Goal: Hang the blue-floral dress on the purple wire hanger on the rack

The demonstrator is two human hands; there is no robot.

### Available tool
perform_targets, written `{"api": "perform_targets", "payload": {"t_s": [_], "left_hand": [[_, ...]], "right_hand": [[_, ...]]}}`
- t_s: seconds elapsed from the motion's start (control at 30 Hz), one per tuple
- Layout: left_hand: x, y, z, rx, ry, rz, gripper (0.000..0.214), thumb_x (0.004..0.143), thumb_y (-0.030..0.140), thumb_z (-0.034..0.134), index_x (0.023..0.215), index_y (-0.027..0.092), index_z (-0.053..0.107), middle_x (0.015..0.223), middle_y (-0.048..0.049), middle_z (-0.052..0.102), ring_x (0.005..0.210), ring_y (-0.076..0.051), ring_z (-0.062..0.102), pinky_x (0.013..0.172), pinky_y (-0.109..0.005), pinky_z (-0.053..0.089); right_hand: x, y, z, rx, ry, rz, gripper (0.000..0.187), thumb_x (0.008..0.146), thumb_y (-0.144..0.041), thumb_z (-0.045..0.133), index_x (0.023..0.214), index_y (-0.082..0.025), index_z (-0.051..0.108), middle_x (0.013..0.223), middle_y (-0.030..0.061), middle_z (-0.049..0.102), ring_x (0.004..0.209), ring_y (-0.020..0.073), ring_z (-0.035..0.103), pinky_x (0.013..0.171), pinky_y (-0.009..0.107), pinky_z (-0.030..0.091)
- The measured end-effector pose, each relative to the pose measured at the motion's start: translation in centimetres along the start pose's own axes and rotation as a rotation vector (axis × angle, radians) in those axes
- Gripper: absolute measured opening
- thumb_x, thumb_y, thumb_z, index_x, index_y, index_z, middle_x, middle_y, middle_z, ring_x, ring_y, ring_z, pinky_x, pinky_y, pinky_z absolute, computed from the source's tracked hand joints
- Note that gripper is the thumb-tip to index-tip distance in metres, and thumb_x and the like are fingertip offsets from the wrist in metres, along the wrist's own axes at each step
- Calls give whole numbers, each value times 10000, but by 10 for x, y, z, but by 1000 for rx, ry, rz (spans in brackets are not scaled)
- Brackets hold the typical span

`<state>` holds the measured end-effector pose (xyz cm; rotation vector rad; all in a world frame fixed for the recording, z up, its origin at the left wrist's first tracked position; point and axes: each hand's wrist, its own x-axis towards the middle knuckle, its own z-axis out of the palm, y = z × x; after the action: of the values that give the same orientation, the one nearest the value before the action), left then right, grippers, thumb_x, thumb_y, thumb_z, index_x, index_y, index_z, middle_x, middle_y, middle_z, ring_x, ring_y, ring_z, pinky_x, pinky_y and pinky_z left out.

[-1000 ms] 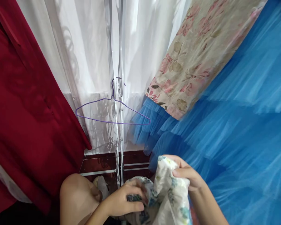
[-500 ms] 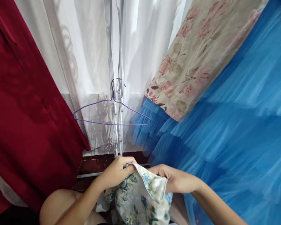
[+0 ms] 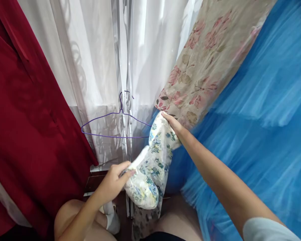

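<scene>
A white floral dress (image 3: pixel 154 167) with blue, green and yellow flowers is stretched between my two hands, its lower part hanging down toward the floor. My left hand (image 3: pixel 116 177) is closed on one upper corner, lower and to the left. Farther up, my right hand (image 3: pixel 172 124) grips the other upper corner, thumb on top and the other fingers hidden behind the cloth. Just behind the dress hangs a purple wire hanger (image 3: pixel 105 136), bare of clothes, its right end covered by the dress.
The hanger hangs from a white metal stand (image 3: pixel 125 60) before white curtains (image 3: pixel 92 57). Dark red cloth (image 3: pixel 37 134) hangs on the left. A beige floral cloth (image 3: pixel 190 77) and blue ruffled tulle (image 3: pixel 240 140) fill the right. My knees are below.
My right hand has moved up and forward with its corner of the dress, spreading the bunched cloth open. My left hand has shifted slightly left and stays on the fabric.
</scene>
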<state>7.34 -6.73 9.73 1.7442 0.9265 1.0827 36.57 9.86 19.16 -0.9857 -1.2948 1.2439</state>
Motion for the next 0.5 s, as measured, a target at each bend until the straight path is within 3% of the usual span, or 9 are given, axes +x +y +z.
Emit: {"api": "perform_targets", "payload": {"t_s": [0.13, 0.23, 0.37, 0.5], "left_hand": [[10, 9, -32, -252, 230, -34, 245, 838, 420, 669, 854, 176, 669, 786, -31, 623, 719, -167, 557, 658, -235, 449], [6, 6, -65, -233, 312, -44, 243, 807, 405, 696, 891, 177, 699, 810, -44, 643, 705, -171, 570, 639, -241, 459], [1, -11, -123, 52, 227, -42, 188, 734, 353, 714, 768, 169, 736, 753, -58, 662, 687, -209, 579, 595, -253, 443], [15, -36, -181, 439, 70, -36, 103, 690, 292, 663, 642, 216, 712, 700, -43, 672, 721, -233, 583, 723, -291, 462]], "right_hand": [[31, 5, 36, 5, -139, 74, 263, 879, -387, 687, 790, -142, 653, 657, 42, 719, 558, 152, 658, 600, 252, 554], [30, 9, 48, 0, -258, 134, 268, 878, -363, 687, 816, -102, 689, 673, 71, 724, 552, 161, 664, 554, 252, 545], [17, 8, 48, 24, -350, 141, 220, 839, -297, 729, 956, -111, 722, 691, 37, 730, 538, 132, 655, 526, 210, 523], [11, 3, 46, 30, -361, 157, 192, 808, -261, 754, 887, -87, 730, 734, 73, 756, 582, 153, 693, 562, 216, 544]]}}
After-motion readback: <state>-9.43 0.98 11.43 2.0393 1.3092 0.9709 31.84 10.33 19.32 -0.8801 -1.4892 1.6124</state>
